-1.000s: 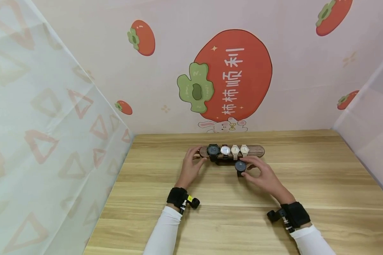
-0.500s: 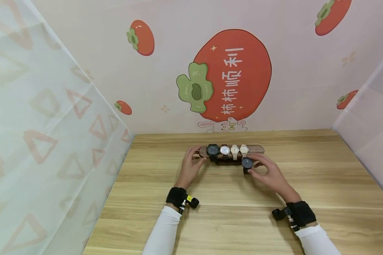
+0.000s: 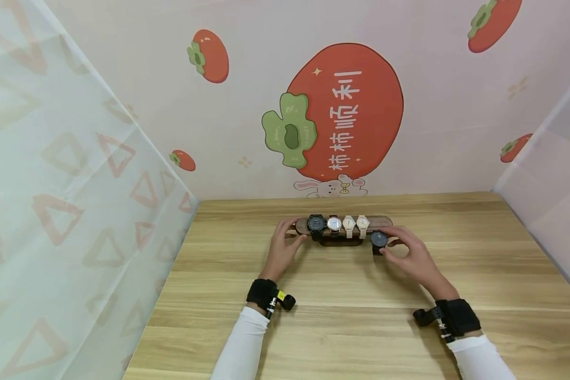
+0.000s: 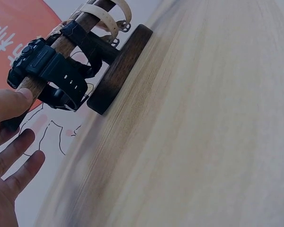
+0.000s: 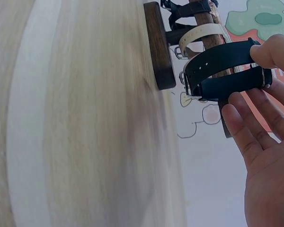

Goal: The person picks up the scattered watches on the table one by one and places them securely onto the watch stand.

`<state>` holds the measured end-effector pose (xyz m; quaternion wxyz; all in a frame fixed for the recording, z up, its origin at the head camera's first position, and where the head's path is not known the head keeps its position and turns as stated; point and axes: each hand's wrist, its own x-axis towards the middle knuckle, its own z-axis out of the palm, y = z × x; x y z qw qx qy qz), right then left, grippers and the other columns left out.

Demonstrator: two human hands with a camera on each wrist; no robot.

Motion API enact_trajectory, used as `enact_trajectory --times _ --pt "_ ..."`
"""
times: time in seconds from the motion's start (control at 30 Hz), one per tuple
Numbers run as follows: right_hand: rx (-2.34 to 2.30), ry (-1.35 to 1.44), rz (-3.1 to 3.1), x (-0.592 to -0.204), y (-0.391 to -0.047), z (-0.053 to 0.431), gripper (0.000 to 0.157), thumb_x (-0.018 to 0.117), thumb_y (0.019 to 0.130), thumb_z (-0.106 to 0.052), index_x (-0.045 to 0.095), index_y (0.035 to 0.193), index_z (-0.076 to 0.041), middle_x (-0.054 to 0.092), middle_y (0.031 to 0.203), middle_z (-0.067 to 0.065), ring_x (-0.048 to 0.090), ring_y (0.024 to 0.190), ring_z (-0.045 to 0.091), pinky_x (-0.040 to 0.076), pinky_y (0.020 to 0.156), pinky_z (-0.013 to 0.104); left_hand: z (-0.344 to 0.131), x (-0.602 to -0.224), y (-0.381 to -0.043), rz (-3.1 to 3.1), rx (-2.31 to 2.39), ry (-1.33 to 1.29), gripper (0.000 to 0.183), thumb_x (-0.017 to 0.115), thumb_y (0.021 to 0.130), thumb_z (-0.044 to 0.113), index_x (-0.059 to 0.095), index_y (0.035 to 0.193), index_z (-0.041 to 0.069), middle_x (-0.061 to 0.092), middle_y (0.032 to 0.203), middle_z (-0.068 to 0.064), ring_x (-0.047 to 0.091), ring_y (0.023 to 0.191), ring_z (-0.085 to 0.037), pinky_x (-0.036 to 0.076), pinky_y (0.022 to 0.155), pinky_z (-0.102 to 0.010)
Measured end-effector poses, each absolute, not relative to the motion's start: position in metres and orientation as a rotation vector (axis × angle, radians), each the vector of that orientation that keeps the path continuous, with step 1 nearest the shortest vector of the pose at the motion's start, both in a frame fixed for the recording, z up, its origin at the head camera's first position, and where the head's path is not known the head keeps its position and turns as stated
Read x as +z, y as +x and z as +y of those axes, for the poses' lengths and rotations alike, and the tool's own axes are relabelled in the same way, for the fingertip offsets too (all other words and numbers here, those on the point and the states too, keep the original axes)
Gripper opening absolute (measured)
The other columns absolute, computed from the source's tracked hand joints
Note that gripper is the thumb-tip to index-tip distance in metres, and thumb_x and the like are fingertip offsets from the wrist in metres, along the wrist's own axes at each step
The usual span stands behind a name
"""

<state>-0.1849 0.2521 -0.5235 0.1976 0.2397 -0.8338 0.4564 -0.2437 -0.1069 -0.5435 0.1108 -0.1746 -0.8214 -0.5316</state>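
A dark wooden watch stand point(image 3: 382, 220) stands near the back of the table. My left hand point(image 3: 283, 250) holds the left end of its bar, the thumb point(image 4: 23, 94) on top. My right hand point(image 3: 410, 261) pinches a black watch point(image 3: 379, 240) by its case, just in front of the bar's right part. Its closed strap point(image 5: 217, 59) forms a loop, overlapping the bar in the right wrist view. On the bar sit a bulky black watch point(image 3: 316, 224), a silver-cased watch with dark strap point(image 3: 334, 224) and two pale watches point(image 3: 349, 224), side by side.
The stand's base point(image 4: 120, 71) rests on the light wooden table point(image 3: 332, 327). Behind it rises a back wall point(image 3: 247, 105) printed with persimmons and a rabbit. Patterned side panels point(image 3: 90, 211) border the table left and right.
My right hand has moved right and slightly back with the black watch, from before the pale watches to near the bar's right end. The left hand stays on the stand.
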Motion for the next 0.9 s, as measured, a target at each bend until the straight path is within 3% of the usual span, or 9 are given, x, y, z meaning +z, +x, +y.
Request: enact_trajectory --times 0.63,0.9 --pt "1.249 0.61 -2.339 -0.523 -0.186 0.272 0.06 0.079 0.083 0.016 0.066 0.14 0.0 0.066 0.131 0.02 0.054 0.117 -0.009 0.053 0.089 0.01 -0.107 -0.544 -0.243 -2.391 -1.581 -0.526 0.055 0.077 0.1 0.016 0.058 0.151 0.016 0.057 0.143 -0.013 0.062 0.126 -0.032 0.059 0.103 -0.048" --pt "1.253 0.581 -2.324 -0.522 -0.187 0.281 0.06 0.079 0.083 0.017 0.066 0.139 0.002 0.065 0.131 0.02 0.054 0.116 -0.01 0.053 0.088 0.009 -0.106 -0.543 -0.243 -2.376 -1.6 -0.532 0.054 0.077 0.099 0.014 0.058 0.15 0.008 0.058 0.141 -0.015 0.062 0.124 -0.034 0.059 0.103 -0.051"
